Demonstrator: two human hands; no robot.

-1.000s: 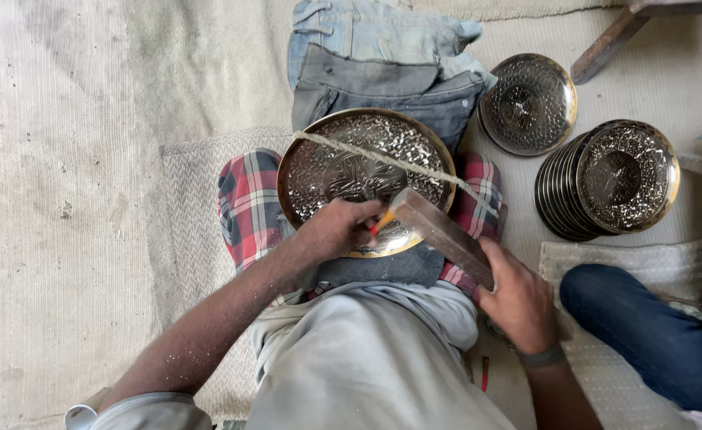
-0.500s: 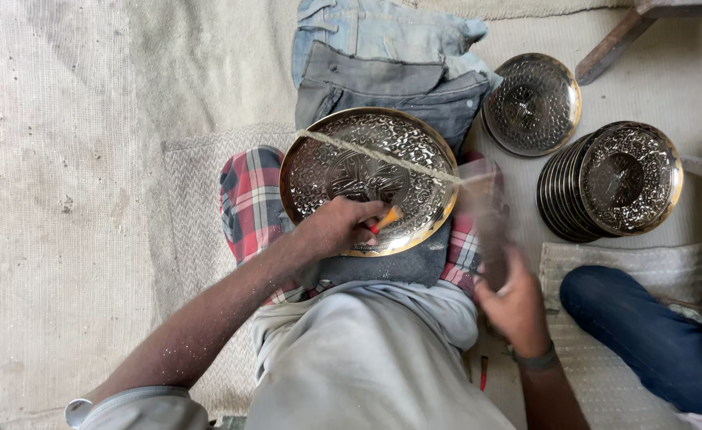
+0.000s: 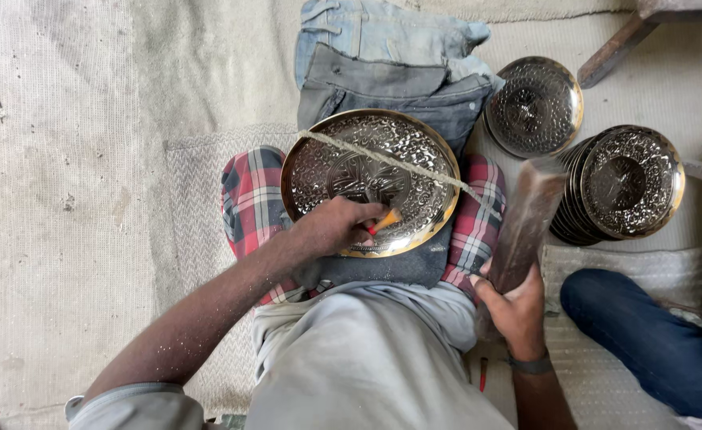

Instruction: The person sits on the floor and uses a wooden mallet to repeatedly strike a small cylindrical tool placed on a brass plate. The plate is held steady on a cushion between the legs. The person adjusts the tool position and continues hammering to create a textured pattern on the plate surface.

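— What are you on right now?

— Chasing the pattern into the big round plate (image 3: pixel 371 179). It lies on the dark cloth over the checked cushion (image 3: pixel 249 199), right in front of my knees, with a length of twine (image 3: pixel 391 162) stretched across its face. My left hand (image 3: pixel 337 227) rests on the plate's near rim, fingers (image 3: pixel 364 213) curled tight around a small punch with an orange end (image 3: pixel 388 218), its tip set on the metal.

— And the other hand?

— My right hand (image 3: pixel 514 306) is closed around the lower end of a wooden block (image 3: pixel 526 223) that I use as a mallet. It stands raised, tilted up and away to the right of the plate, clear of the punch. I'd say I'm between blows.

— What does the next stroke need?

— As I judge it, the block must come down squarely on the punch's head, and my left hand must keep the tip from skidding on the shiny surface. A slanted hit could mar the pattern or catch my knuckles.

— How are your arms set?

— Left forearm reaches forward from the lower left, wrist low on the plate. Right forearm comes up from below, wrist cocked, block pointing up.

— The others?

— A single plate (image 3: pixel 534 105) and a stack of plates (image 3: pixel 622 183) sit on the floor to the right, well apart.
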